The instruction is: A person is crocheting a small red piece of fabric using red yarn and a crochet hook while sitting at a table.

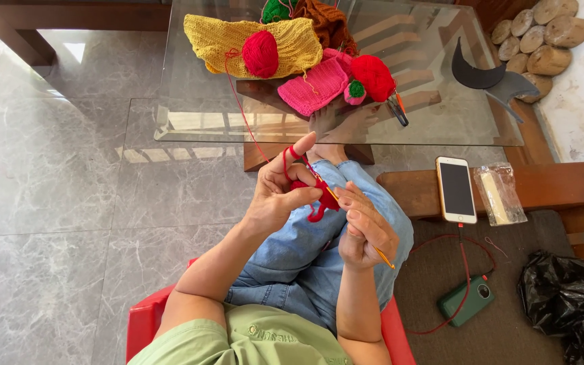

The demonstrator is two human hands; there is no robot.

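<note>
Two hands are kept close above the lap, so a small red crochet piece (309,192) is pinched in the left hand (280,192), its yarn looped over one finger to stay tight, while a hook (356,226) is gripped in the right hand (366,233).

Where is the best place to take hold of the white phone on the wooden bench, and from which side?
Grip the white phone across its two long edges, coming from above. It lies flat, screen up. Avoid its near short end, where the red cable seems to plug in.
</note>
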